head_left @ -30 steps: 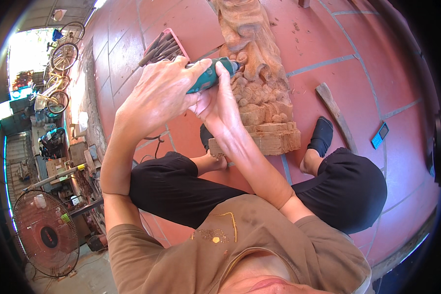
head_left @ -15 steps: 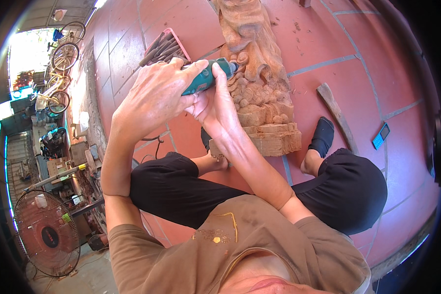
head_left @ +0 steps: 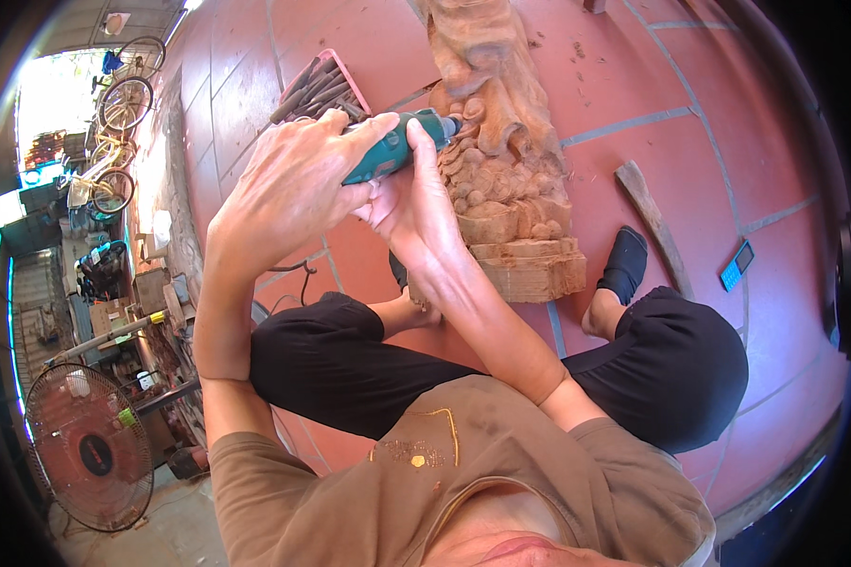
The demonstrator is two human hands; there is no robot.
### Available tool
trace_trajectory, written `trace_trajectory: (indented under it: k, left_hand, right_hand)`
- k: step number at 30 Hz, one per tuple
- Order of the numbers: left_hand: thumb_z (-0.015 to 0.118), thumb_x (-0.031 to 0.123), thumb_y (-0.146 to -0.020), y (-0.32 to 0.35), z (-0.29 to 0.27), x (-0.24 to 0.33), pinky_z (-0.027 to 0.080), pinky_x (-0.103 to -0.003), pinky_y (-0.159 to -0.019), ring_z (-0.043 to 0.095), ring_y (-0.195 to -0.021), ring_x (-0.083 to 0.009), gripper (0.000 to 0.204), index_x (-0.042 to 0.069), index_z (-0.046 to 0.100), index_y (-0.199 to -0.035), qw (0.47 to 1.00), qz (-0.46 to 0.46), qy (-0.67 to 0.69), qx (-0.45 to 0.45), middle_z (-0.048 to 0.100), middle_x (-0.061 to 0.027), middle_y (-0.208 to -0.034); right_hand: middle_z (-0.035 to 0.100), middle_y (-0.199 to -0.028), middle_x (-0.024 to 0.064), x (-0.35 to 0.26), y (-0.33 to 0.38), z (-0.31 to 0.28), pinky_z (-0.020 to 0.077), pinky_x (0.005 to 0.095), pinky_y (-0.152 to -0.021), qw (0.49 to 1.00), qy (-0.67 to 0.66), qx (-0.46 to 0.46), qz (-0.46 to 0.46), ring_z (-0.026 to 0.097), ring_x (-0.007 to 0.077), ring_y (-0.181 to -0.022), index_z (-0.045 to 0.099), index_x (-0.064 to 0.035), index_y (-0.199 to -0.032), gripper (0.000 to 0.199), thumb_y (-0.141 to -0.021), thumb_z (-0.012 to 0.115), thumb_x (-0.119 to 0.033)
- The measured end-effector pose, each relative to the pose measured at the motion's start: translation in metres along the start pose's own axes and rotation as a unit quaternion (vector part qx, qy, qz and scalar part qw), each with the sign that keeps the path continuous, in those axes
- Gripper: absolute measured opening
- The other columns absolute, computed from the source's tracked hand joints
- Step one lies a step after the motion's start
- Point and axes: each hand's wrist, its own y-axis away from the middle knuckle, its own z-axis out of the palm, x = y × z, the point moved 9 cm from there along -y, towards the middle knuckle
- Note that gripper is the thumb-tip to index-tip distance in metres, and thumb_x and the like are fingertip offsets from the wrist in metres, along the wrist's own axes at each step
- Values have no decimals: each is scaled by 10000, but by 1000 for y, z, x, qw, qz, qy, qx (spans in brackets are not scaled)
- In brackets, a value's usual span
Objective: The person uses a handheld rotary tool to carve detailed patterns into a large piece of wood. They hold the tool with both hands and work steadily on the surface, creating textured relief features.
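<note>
A green rotary tool lies across both my hands, its tip pointing right at the side of a carved wooden sculpture. My left hand wraps round the tool's rear part from above. Closer to the tip, my right hand grips it with the thumb along its body and the palm underneath. The sculpture lies on the floor between my feet, its square-cut base towards me, with rounded lumps and flowing folds carved into it. Whether the tip touches the wood cannot be made out.
Beyond my left hand sits a pink tray of dark carving tools. To the right lie a wooden stick and a blue keypad phone. A cable runs by my left knee. A fan and bicycles stand far left.
Both hands and the rotary tool have shifted slightly left. The sculpture appears a few pixels further right, along with the stick and phone, as the view moves a little.
</note>
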Motion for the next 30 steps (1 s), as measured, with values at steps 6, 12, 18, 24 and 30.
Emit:
trace_trajectory:
  k: [6, 12, 18, 24, 30]
  left_hand:
    - [707, 162, -753, -5, 11, -7, 507, -450, -764, 644, -863, -367, 641, 162, 567, -1379, 1000, 7, 6, 3, 639, -153, -939]
    - [708, 172, -769, -5, 11, -8, 506, -453, -769, 648, -858, -368, 627, 164, 563, -1378, 1000, 5, 7, 1, 646, -150, -944]
    - [710, 186, -772, -2, 8, -9, 504, -454, -762, 647, -854, -370, 630, 157, 558, -1382, 1000, 6, 3, 1, 639, -154, -929]
    - [710, 209, -777, 1, 7, -11, 504, -453, -766, 645, -859, -370, 627, 143, 561, -1383, 1000, 0, 4, 3, 637, -156, -929]
    - [723, 205, -763, 6, 7, -17, 505, -451, -766, 646, -858, -365, 640, 134, 569, -1380, 1000, 1, -1, 23, 638, -154, -933]
  right_hand:
    - [655, -1224, 71, -3, -3, -7, 587, 419, -898, 1000, 11, 13, -5, 672, 193, -1089, 517, -114, -1278, 483, -1028, 470, -526]
    - [654, -1233, 74, -2, -5, -9, 587, 413, -900, 1000, 16, 16, -2, 677, 197, -1085, 517, -110, -1290, 505, -1023, 475, -537]
    - [656, -1225, 65, 1, -5, -6, 590, 399, -892, 1000, 16, 10, -2, 682, 191, -1067, 527, -116, -1285, 502, -1022, 478, -541]
    - [662, -1210, 57, 6, -5, -3, 596, 376, -867, 1000, 14, 10, 6, 682, 178, -1060, 526, -123, -1284, 491, -1024, 479, -538]
    - [649, -1237, 64, 9, -7, -2, 594, 381, -864, 1000, 14, 0, 8, 673, 180, -1077, 514, -121, -1300, 505, -1021, 485, -541]
